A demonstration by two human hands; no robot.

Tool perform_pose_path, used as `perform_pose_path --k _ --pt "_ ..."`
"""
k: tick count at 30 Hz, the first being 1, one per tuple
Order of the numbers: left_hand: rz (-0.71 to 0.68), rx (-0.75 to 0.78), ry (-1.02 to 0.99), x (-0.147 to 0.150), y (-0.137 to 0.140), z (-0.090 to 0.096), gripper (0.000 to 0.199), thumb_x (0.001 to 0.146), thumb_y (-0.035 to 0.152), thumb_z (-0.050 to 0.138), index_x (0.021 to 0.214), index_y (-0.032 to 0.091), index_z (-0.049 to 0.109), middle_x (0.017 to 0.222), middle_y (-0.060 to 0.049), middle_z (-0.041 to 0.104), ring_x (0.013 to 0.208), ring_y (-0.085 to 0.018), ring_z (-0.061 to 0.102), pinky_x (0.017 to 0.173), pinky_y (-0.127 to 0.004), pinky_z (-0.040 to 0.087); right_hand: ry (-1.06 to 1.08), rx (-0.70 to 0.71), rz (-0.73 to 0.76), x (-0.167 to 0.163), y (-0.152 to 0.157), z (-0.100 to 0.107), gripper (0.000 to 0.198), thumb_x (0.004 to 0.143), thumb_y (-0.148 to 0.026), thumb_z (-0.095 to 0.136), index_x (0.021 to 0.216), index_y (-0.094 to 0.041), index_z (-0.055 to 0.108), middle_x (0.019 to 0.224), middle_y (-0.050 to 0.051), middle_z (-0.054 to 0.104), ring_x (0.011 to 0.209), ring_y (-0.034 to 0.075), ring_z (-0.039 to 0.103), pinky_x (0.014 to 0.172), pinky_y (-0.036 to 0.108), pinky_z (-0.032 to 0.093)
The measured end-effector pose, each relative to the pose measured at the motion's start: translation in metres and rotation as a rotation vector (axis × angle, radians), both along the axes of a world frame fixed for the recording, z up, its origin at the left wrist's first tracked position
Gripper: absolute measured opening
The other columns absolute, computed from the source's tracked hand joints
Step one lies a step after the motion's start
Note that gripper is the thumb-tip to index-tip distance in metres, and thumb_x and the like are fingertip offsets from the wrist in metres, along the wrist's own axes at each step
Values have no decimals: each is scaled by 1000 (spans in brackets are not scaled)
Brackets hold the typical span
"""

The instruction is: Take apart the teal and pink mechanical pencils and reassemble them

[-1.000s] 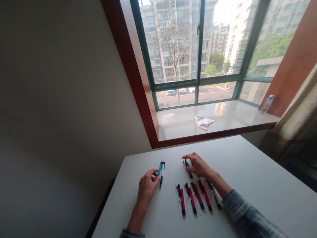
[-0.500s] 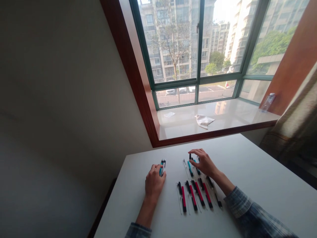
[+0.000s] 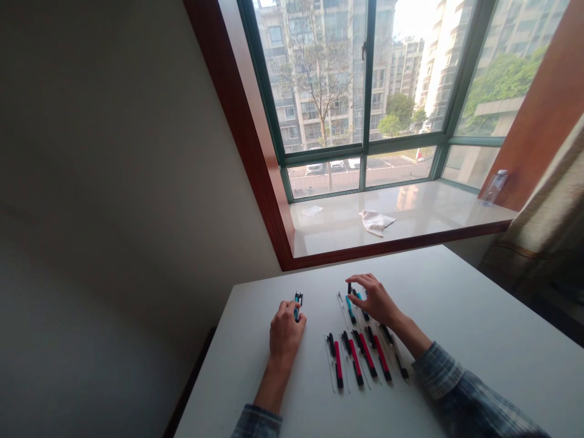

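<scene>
My left hand [image 3: 286, 331] is closed over a small bunch of blue and black pens [image 3: 297, 297] lying side by side on the white table [image 3: 255, 340]. Their dark tips stick out beyond my fingers. My right hand [image 3: 375, 298] pinches a short black pen part [image 3: 350, 288] upright between thumb and fingertips. Beneath it lie turquoise pen barrels [image 3: 350, 309] with black grips, a thin refill [image 3: 342, 302] and more black pieces, partly hidden by the hand. Nearer to me, several red pen barrels [image 3: 338, 365] lie in a row with black parts [image 3: 331, 344] and thin refills beside them.
Behind the table's far edge is a window sill [image 3: 328, 240] with a crumpled white cloth [image 3: 378, 222], a flat piece of paper [image 3: 312, 210] and a clear bottle [image 3: 494, 188]. A wall [image 3: 137, 182] stands at the left, a curtain [image 3: 538, 213] at the right.
The pens under my left hand have shifted slightly left and drawn closer together, and that hand has moved a little. My right hand stays almost still with the black part.
</scene>
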State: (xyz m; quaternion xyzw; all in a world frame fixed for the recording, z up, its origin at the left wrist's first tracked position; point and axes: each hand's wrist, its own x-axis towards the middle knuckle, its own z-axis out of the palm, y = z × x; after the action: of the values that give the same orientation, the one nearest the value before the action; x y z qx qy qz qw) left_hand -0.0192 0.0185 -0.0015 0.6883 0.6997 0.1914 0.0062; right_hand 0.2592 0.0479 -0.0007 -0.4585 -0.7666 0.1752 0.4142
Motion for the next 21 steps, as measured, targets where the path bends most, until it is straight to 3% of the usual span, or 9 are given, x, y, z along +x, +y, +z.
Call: perform_pose_path --k 12,15,21 --pt "28 26 -99 -55 4 0 20 85 17 57 100 23 68 106 -3 70 88 -20 69 80 -28 48 27 32 9 5 2 -2 39 88 -19 71 126 -26 65 121 7 70 117 29 59 99 50 52" --pt "17 8 -167 -58 2 -2 17 87 27 60 101 25 70 107 -1 69 83 -19 68 80 -29 49 29 35 9 3 0 -1 40 87 -19 72 126 -26 65 121 7 71 117 29 59 99 50 52" --pt "-11 83 -169 -53 -1 -9 23 89 37 60 101 25 75 110 -4 68 97 -24 67 87 -33 51 20 24 9 1 -2 1 41 87 -19 73 126 -26 65 121 6 71 117 28 59 100 48 52"
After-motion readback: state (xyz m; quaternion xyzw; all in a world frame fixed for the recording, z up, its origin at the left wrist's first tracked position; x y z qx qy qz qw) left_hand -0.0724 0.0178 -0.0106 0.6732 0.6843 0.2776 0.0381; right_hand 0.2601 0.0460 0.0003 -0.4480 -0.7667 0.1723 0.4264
